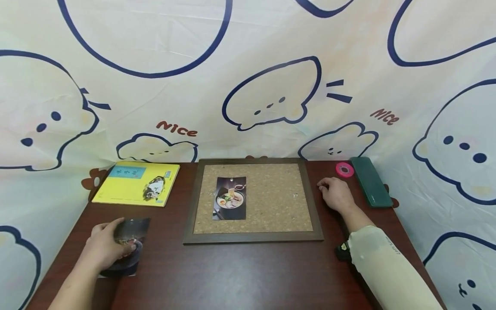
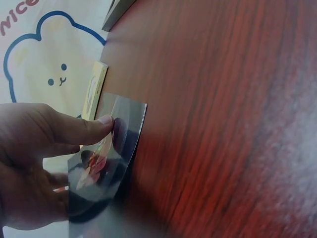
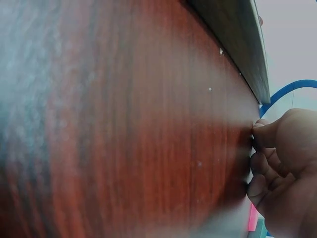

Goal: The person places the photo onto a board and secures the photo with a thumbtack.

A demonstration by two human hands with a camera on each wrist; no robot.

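On the left of the table, my left hand [image 1: 101,245] grips a dark glossy photo print [image 1: 135,245], thumb on its face and the other fingers behind the far edge. Held in the left wrist view, the print [image 2: 126,131] is tilted up and slightly bent. My right hand [image 1: 336,193] rests on the table just right of the corkboard [image 1: 271,193], fingers loosely curled. No object shows between its fingers in the right wrist view [image 3: 292,168]. A ramen photo print [image 1: 230,200] is on the corkboard's left half, a small pin at its top.
Back left lies a yellow book [image 1: 135,183]. Beyond my right hand are a pink ring-shaped roll [image 1: 344,169] and a dark green case [image 1: 371,183]. Small clear bits are on the cork. A cartoon-printed cloth [image 1: 263,43] hangs behind the brown table [image 1: 232,275].
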